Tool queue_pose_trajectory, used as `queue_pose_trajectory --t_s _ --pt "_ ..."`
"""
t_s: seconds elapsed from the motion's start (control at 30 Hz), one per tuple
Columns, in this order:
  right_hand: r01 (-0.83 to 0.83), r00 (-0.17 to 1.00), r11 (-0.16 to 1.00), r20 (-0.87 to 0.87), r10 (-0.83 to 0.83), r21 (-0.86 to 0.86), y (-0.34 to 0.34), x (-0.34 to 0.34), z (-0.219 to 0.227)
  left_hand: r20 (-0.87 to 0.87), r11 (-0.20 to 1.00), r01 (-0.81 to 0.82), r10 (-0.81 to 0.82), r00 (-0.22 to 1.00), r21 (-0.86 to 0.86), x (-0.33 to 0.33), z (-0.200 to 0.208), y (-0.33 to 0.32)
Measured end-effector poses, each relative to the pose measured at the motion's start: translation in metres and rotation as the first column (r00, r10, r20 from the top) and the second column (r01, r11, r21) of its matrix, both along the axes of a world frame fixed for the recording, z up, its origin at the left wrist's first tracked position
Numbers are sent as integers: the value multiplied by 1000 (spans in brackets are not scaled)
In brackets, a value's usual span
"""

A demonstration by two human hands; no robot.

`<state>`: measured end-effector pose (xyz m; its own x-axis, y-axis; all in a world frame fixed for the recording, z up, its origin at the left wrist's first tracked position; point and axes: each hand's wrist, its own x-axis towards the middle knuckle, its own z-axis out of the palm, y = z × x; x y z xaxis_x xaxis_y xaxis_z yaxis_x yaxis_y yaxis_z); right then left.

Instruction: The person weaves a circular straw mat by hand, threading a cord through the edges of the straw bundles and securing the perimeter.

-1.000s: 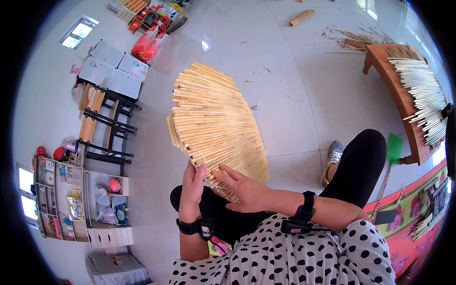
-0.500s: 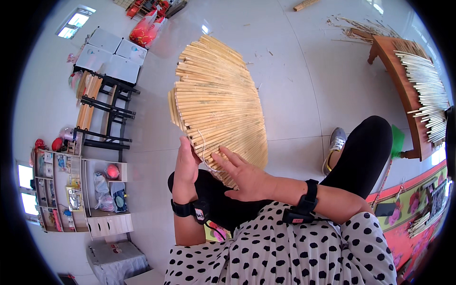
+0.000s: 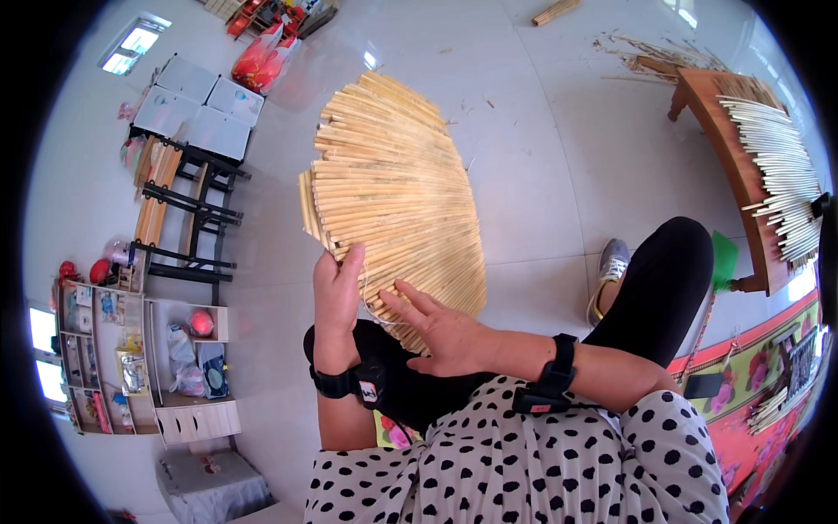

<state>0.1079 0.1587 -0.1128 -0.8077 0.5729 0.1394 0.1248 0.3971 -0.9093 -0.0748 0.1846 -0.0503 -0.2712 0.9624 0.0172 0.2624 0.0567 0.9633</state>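
A mat of pale yellow plant stalks (image 3: 397, 205), strung side by side and fanned out, slopes up and away over my lap. My left hand (image 3: 336, 288) grips its near left edge, thumb on top and the other fingers hidden underneath. On the near end of the stalks lies my right hand (image 3: 445, 332), fingers stretched and slightly spread. A thin white cord (image 3: 367, 297) loops along the stalk ends between the two hands. Under the mat's left side, a few more stalks (image 3: 307, 205) stick out.
A low wooden table (image 3: 729, 140) at the right carries a row of loose pale stalks (image 3: 772, 166). Stalk scraps (image 3: 655, 54) lie on the floor behind it. Black metal frames (image 3: 196, 210) and a shelf unit (image 3: 105, 349) stand along the left; a red bag (image 3: 262, 63) sits far left.
The left thumb has come over onto the mat's top edge. My right fingers have shifted slightly left and down. The whole view has moved a little, and the mat now appears further left.
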Motion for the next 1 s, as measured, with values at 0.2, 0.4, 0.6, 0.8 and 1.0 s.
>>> queue_pose_trajectory --t_s 0.2,0.4,0.6,0.8,1.0 --pt "-14 1000 998 -18 13 -54 8 4 6 -38 999 49 -48 998 8 2 5 6" --pt "143 987 990 -73 -142 0 31 10 12 -95 991 131 -132 987 -10 -5 9 22" --pt "374 910 926 -214 -355 52 61 38 27 -180 982 180 -187 966 -58 -26 19 31" --pt "518 804 855 -354 -479 19 80 61 56 -246 971 218 -235 940 -95 -37 34 35" --pt "683 661 730 -411 -628 -18 110 88 53 -315 976 204 -218 924 -78 -58 29 40"
